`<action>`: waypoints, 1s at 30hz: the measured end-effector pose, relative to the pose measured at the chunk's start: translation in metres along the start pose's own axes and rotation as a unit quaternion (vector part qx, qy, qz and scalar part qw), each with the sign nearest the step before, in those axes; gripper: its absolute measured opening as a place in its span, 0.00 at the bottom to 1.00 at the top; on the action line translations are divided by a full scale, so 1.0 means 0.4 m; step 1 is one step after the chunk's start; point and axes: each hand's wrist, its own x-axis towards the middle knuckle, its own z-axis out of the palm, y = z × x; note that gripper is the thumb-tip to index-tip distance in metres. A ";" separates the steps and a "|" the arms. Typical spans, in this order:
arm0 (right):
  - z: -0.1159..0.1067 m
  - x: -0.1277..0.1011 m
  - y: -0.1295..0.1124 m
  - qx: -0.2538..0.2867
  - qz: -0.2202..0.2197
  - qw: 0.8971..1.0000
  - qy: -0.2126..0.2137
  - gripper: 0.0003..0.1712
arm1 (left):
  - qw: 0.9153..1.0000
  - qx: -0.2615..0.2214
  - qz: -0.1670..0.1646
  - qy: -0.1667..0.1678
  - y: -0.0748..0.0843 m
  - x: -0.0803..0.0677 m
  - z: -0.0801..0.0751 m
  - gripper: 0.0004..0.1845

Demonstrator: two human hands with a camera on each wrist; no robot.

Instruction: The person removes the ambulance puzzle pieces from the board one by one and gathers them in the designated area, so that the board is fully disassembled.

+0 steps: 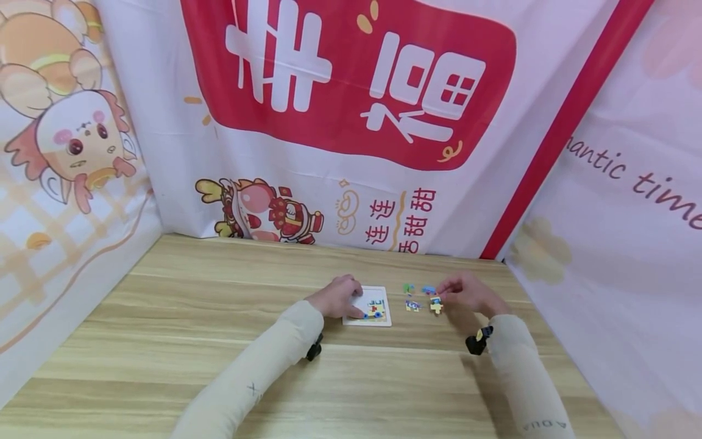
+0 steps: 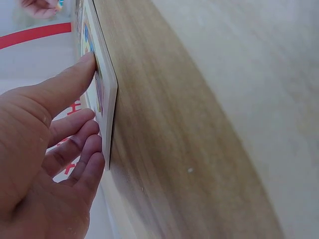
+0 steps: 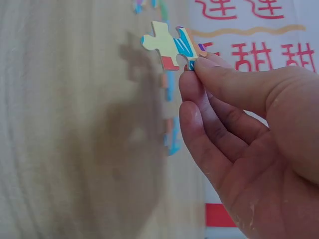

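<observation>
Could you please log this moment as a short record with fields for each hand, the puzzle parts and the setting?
left hand: left hand rests on the puzzle board, fingers straight, holding it steady
right hand: right hand pinches a puzzle piece between thumb and fingertips, lifted clear of the table
loose pieces: loose pieces lie on the table between the board and the right hand
surface: wooden table
backdrop: printed cloth with red panel and cartoon figures

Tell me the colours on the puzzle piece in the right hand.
Pale yellow with blue, red and white, clearest in the right wrist view: puzzle piece, right hand.
</observation>
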 end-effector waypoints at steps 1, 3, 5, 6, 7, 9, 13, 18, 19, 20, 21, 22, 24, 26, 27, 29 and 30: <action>0.004 0.001 0.007 0.000 0.004 1.000 0.000 0.10 | 1.000 0.001 -0.001 -0.001 0.000 0.000 0.001 0.27; 0.012 0.002 0.020 -0.014 0.012 1.000 0.007 0.10 | 1.000 0.003 -0.001 -0.001 0.001 -0.001 0.003 0.27; 0.020 0.004 0.028 -0.032 0.025 0.999 0.017 0.09 | 1.000 0.006 -0.002 -0.002 0.001 -0.001 0.004 0.27; 0.024 0.005 0.031 -0.040 0.033 0.998 0.024 0.09 | 1.000 0.007 -0.002 -0.001 0.000 -0.001 0.005 0.27; 0.028 0.007 0.034 -0.051 0.038 0.998 0.030 0.09 | 1.000 0.009 -0.003 -0.002 -0.001 0.000 0.005 0.27; 0.035 0.009 0.037 -0.063 0.041 0.996 0.038 0.08 | 1.000 0.008 -0.006 -0.004 -0.002 0.000 0.005 0.28; 0.046 0.014 0.035 -0.077 0.031 0.995 0.053 0.08 | 1.000 0.009 -0.011 -0.007 -0.004 0.002 0.005 0.28; 0.054 0.016 0.024 -0.080 0.038 0.994 0.062 0.07 | 1.000 0.009 -0.010 -0.007 -0.005 0.002 0.004 0.28; 0.054 0.016 0.022 -0.083 0.041 0.994 0.061 0.07 | 1.000 0.010 -0.009 -0.007 -0.006 0.002 0.003 0.28; 0.054 0.016 0.020 -0.085 0.046 0.994 0.059 0.07 | 1.000 0.011 -0.009 -0.007 -0.006 0.003 0.003 0.28; 0.054 0.017 0.018 -0.087 0.051 0.993 0.058 0.07 | 1.000 0.010 -0.008 -0.006 -0.006 0.002 0.003 0.28; 0.053 0.018 0.016 -0.087 0.060 0.993 0.057 0.07 | 1.000 0.010 -0.008 -0.007 -0.006 0.002 0.003 0.28; 0.051 0.019 0.010 -0.091 0.063 0.992 0.053 0.07 | 1.000 0.008 -0.006 -0.007 -0.007 0.001 0.003 0.28; 0.050 0.023 0.001 -0.093 0.062 0.992 0.050 0.06 | 1.000 0.006 -0.004 -0.006 -0.007 0.001 0.003 0.28; 0.051 0.025 -0.006 -0.094 0.060 0.993 0.049 0.06 | 1.000 0.005 -0.003 -0.006 -0.006 0.000 0.003 0.28; 0.054 0.031 -0.022 -0.099 0.046 0.993 0.041 0.07 | 1.000 0.007 -0.002 -0.006 -0.006 0.000 0.003 0.27; 0.057 0.035 -0.032 -0.104 0.039 0.993 0.037 0.07 | 1.000 0.007 -0.002 -0.006 -0.005 0.000 0.003 0.27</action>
